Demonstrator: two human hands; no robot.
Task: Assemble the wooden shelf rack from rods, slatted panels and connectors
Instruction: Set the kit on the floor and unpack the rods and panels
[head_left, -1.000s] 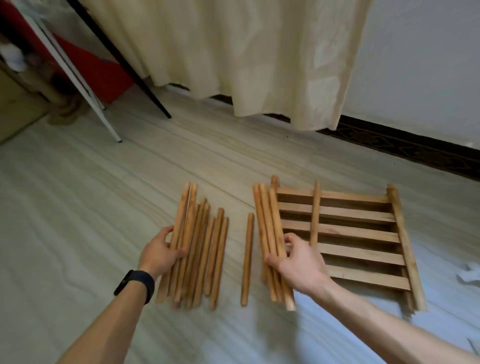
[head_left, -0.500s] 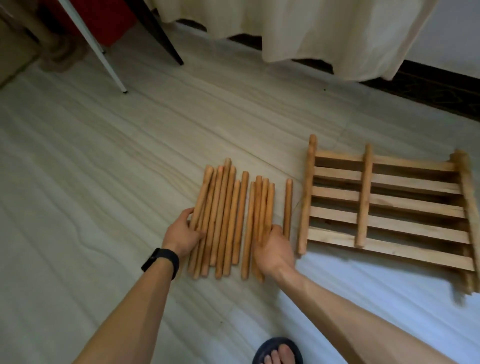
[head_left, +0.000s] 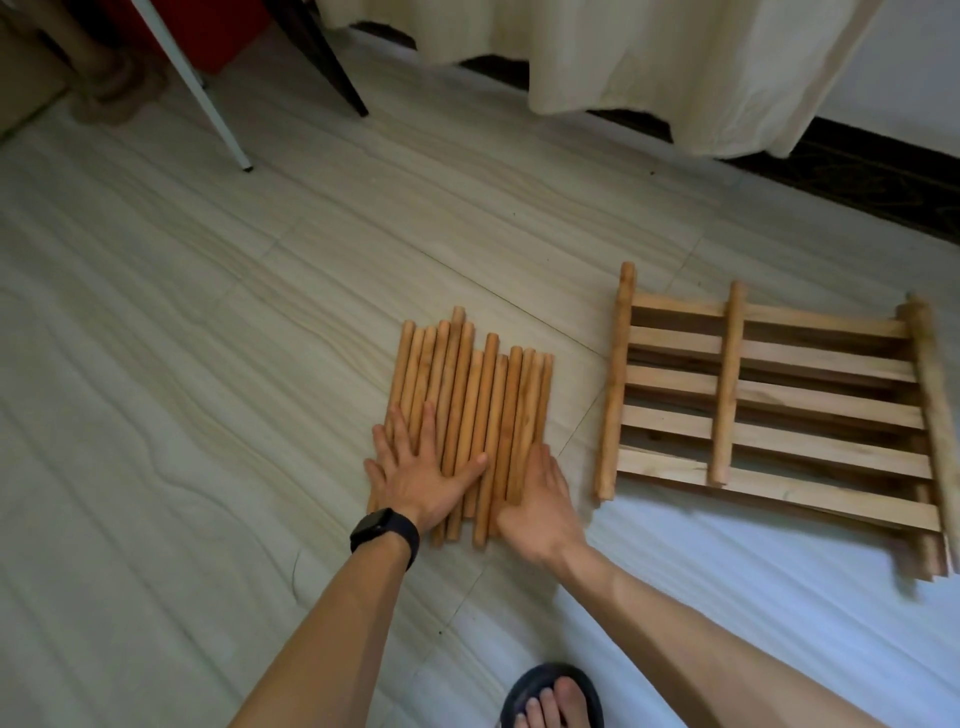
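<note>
One slatted wooden panel stack right of round wooden rods. Rods point away; left hand, right hand pressed flat, fingers straight.

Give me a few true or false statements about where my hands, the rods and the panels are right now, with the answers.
1. The left hand lies flat on the rods. True.
2. The right hand holds one rod up in the air. False: its straight fingers press against the right side of the rods, and none is lifted.
3. The slatted panels lie to the right of the rods, not touching them. True.
4. The black watch is on the right wrist. False: it is on the left wrist.
</note>
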